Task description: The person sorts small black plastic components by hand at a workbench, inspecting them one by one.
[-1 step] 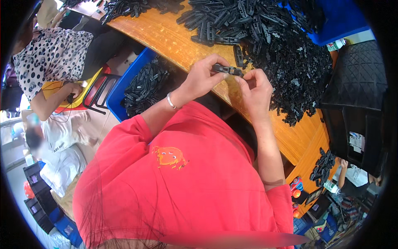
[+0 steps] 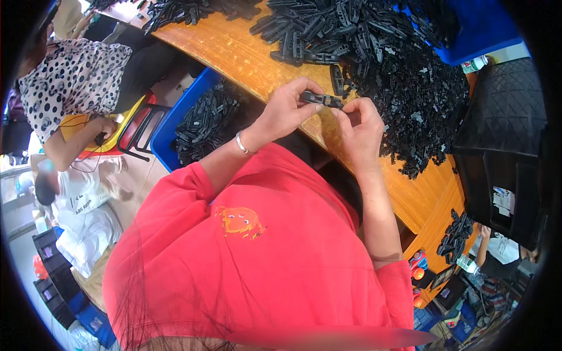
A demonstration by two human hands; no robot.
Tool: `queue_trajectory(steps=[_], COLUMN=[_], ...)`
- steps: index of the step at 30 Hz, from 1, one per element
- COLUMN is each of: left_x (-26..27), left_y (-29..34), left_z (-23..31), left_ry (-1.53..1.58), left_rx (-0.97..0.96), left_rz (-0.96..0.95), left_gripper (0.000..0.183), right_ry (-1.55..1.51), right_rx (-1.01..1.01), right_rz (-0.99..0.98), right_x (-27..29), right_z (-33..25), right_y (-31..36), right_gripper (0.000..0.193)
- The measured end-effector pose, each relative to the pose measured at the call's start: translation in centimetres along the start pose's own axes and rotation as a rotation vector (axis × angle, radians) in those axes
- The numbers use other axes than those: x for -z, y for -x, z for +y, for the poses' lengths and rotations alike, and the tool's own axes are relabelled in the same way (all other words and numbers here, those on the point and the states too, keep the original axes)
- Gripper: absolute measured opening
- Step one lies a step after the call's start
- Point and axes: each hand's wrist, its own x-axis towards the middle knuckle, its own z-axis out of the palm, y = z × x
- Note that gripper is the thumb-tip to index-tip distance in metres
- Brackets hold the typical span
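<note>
My left hand (image 2: 287, 109) grips a long, narrow black plastic part (image 2: 319, 99) between thumb and fingers, over the near edge of the wooden table. At the part's right end, my right hand (image 2: 360, 123) has thumb and forefinger pinched together. Whatever sits between those right fingertips is too small to make out. Just beyond my hands a similar black part (image 2: 336, 79) lies on the tabletop. Behind it is a heap of long black parts (image 2: 328, 29), and to the right spreads a pile of small black pieces (image 2: 415, 111).
A blue bin (image 2: 167, 131) of black parts stands below the table's left edge. Another blue bin (image 2: 489, 29) is at the far right, near black stacked crates (image 2: 497, 111). A person in a dotted shirt (image 2: 76, 82) sits at left beside a chair (image 2: 137, 131).
My hands and the black plastic part keep almost the same place. In the left background, a person in white has shifted slightly.
</note>
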Motion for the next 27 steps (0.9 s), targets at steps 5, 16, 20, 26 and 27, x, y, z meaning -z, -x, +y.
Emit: queue_trajectory(steps=[5, 16, 20, 26, 27], left_x=[0.0, 0.3, -0.2, -0.2, 0.0], left_y=[0.0, 0.0, 0.1, 0.3, 0.4], left_z=[0.0, 0.2, 0.8, -0.1, -0.1], left_ry=[0.293, 0.700, 0.553, 0.331, 0.234], left_rx=[0.050, 0.385, 0.277, 0.139, 0.113], left_rz=[-0.013, -0.115, -0.145, -0.111, -0.113], left_gripper=[0.024, 0.024, 0.029, 0.032, 0.031], right_ry=[0.048, -0.013, 0.002, 0.001, -0.011], right_rx=[0.220, 0.218, 0.216, 0.275, 0.283], right_rz=[0.048, 0.034, 0.013, -0.067, -0.082], right_x=[-0.3, 0.2, 0.7, 0.7, 0.6], right_z=[-0.5, -0.5, -0.8, -2.1, -2.1], right_y=[-0.2, 0.2, 0.2, 0.0, 0.0], right_gripper=[0.025, 0.020, 0.017, 0.016, 0.016])
